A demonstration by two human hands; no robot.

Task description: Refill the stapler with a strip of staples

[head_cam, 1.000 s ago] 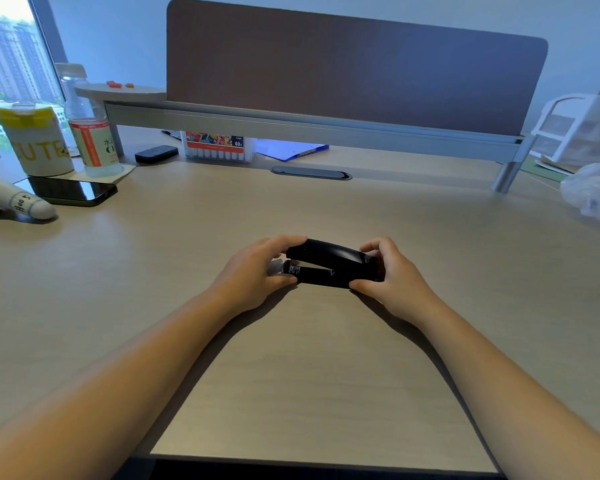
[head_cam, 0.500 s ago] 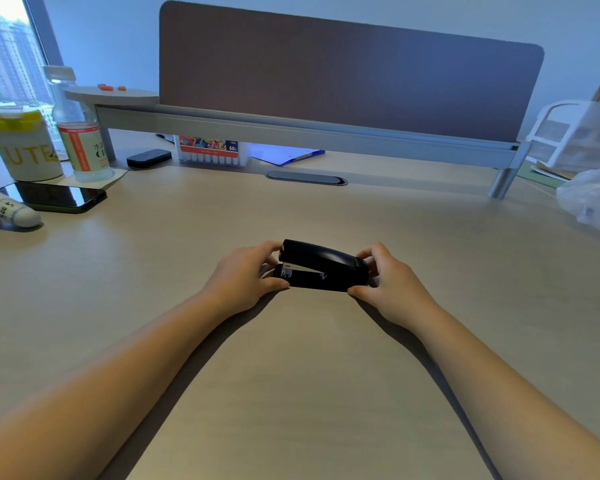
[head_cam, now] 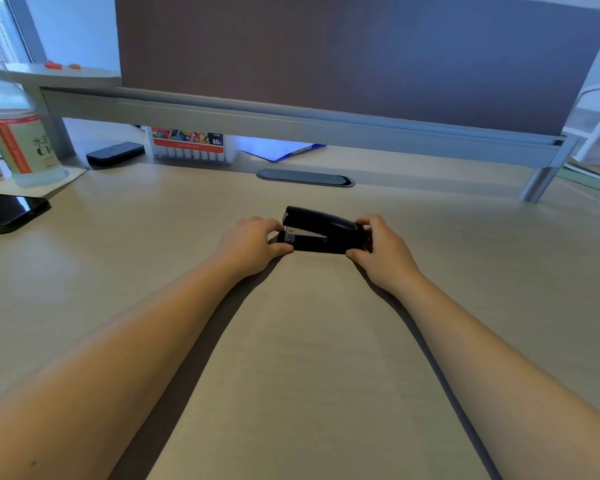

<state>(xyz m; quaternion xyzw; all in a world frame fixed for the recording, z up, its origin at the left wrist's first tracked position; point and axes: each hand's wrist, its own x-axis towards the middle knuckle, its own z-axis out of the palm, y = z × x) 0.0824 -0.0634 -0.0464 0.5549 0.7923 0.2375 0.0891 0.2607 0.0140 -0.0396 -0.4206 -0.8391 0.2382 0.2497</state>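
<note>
Two hands on the stapler (head_cam: 321,231), one per end. It sat on the desk (head_cam: 309,358) at centre, lying crosswise, well in front of the grey cable slot (head_cam: 305,177).

Your left hand (head_cam: 248,245) pinched the front end: thumb low against the base, fingers curled over near the top arm. Your right hand (head_cam: 385,251) clamped the hinge end, thumb at the near lower corner, fingers wrapped over the top. Both were grasping, neither released.

The stapler's top arm was lifted slightly at the left end; a thin wedge gap showed, with a bit of metal visible in it. I couldn't tell whether staples were loaded.

Surroundings:
- dark phone (head_cam: 9,211) flat at far left
- bottle with an orange-striped label (head_cam: 21,145) behind it, blurred
- small black box (head_cam: 115,153) under the shelf rail
- marker pack (head_cam: 189,144) beside it, marked "60"
- blue folder (head_cam: 283,148) further right, under the rail
- brown divider panel (head_cam: 343,53) across the back

Both your forearms lay extended over the desk.
</note>
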